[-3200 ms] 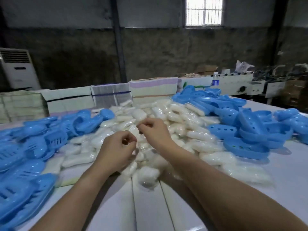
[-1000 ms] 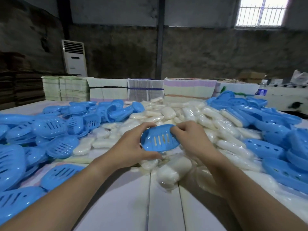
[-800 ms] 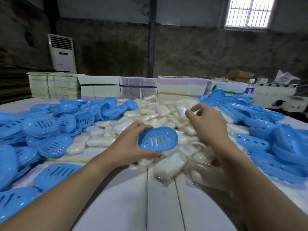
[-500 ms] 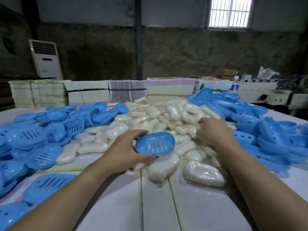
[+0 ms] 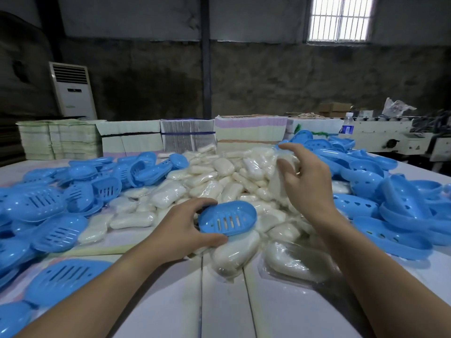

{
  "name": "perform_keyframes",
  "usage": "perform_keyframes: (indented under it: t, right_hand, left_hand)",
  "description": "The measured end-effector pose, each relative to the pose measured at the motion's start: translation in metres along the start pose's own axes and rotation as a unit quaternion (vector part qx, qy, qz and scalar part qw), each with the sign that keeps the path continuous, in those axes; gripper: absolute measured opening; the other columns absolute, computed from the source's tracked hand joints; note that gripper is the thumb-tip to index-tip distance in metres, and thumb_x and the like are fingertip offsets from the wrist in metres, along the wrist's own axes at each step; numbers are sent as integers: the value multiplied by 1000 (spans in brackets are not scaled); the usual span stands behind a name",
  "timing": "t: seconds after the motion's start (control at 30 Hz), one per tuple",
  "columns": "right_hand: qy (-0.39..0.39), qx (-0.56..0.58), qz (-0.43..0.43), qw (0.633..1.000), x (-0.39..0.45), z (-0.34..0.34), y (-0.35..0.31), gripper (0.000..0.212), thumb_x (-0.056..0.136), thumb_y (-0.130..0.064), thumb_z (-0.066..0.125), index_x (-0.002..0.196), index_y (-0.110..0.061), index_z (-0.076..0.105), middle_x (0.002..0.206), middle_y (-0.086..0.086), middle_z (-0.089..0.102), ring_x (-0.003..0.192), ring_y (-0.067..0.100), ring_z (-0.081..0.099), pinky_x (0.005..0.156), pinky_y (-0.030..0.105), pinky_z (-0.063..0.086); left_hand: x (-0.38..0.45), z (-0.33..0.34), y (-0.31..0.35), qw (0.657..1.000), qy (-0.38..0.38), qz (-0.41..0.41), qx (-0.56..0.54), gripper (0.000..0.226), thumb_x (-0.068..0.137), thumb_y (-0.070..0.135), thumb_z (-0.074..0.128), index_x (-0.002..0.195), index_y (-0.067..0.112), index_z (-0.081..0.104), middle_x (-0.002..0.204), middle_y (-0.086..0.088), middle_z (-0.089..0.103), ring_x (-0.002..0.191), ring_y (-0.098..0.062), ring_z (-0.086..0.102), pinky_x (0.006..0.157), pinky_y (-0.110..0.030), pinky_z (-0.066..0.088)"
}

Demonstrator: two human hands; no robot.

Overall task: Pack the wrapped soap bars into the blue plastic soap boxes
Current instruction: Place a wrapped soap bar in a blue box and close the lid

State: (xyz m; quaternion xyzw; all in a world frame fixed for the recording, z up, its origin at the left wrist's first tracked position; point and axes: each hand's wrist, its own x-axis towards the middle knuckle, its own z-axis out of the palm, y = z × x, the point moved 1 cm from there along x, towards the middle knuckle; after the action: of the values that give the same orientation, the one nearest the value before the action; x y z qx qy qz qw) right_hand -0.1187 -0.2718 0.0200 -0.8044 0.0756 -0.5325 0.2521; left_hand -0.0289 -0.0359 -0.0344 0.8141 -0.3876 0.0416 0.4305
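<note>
Glare and plastic wrap are making the pile of white wrapped soap bars [image 5: 214,176] hard to read, so you cannot count single bars at its far end. Your right palm is facing away from the camera, and the slotted blue shells at the lower left edge are getting cut off by the frame.

The oval blue plastic soap box half with slots [image 5: 227,221] is sitting in your left hand [image 5: 180,230], open side facing away from you, so you cannot tell whether anything is lying in it. Heaps of the same blue soap box halves are lying on the left [image 5: 48,206] and on the right [image 5: 380,191] of the white counter [image 5: 170,301], with the soap pile lying between them.

Your left hand is gripping that box half, thumb underneath near the front edge and fingers curling over its left end, just above the near edge of the soap pile. Your right hand [image 5: 307,181] is hovering above the pile, fingers partly curled, closing loosely on one clear-wrapped white soap bar [image 5: 280,174] lifted off the heap. Two larger wrapped bars are lying nearest you, just below the box half.
</note>
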Motion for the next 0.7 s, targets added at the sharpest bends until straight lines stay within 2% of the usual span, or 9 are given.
perform_keyframes:
  t: [0.07,0.1,0.17,0.2,0.3,0.33,0.43,0.57,0.7]
  right_hand:
    - [-17,106,61,992,-4,3,-9,28,93,-23,62,115,-40,63,86,-8,60,76,13,57,73,28,47]
    - [-46,173,108,978,-8,7,-12,28,93,-21,62,111,-43,62,93,-6,60,79,16,62,70,27,51]
    - [-114,282,201,931,-18,19,-19,30,92,-13,63,111,-36,63,107,8,57,89,25,67,65,25,58]
    - [-135,296,221,919,-22,25,-21,29,91,-10,64,113,-30,64,109,13,56,90,26,68,65,27,60]
    - [-149,266,218,927,-29,37,-25,26,87,-12,71,109,-25,66,94,12,62,79,18,67,74,37,61]
    - [-150,265,218,927,-30,39,-25,25,85,-15,73,107,-27,66,86,9,63,74,14,65,72,36,60]
    - [-158,289,224,917,-31,41,-24,24,85,-20,75,106,-27,65,66,-6,60,59,3,60,53,19,49]
    - [-174,311,201,913,-28,38,-24,21,85,-18,76,101,-26,65,64,-3,62,59,6,60,50,15,47]
    - [-195,259,147,935,-31,38,-26,17,83,-23,76,96,-28,66,54,-15,51,54,4,52,51,14,45]
  left_hand:
    - [0,2,0,1000,16,-14,-8,60,56,33,96,104,44,61,107,18,63,87,7,61,69,-10,50]
    - [0,3,0,999,24,-20,-13,60,55,33,96,102,44,61,105,18,63,85,6,62,68,-10,50]
    - [1,5,0,998,46,-30,-22,63,52,32,97,104,42,62,102,18,63,81,6,62,66,-8,48]
    - [1,6,0,997,59,-34,-26,65,52,32,97,106,40,62,102,18,64,81,7,62,66,-8,47]
    - [2,6,0,994,89,-46,-48,67,49,30,98,106,38,64,100,18,67,80,4,64,65,-8,49]
    - [3,5,0,991,97,-55,-68,66,48,28,99,103,40,64,95,19,68,78,3,66,62,-10,50]
    - [4,1,2,983,121,-72,-114,63,48,23,98,93,47,61,84,34,66,69,-3,69,53,-14,53]
    - [3,1,7,981,128,-68,-129,64,52,20,97,97,47,62,95,21,68,72,-7,71,60,-26,61]
    - [0,2,11,984,108,-65,-125,73,52,18,97,111,42,62,106,19,65,76,-5,70,68,-28,62]
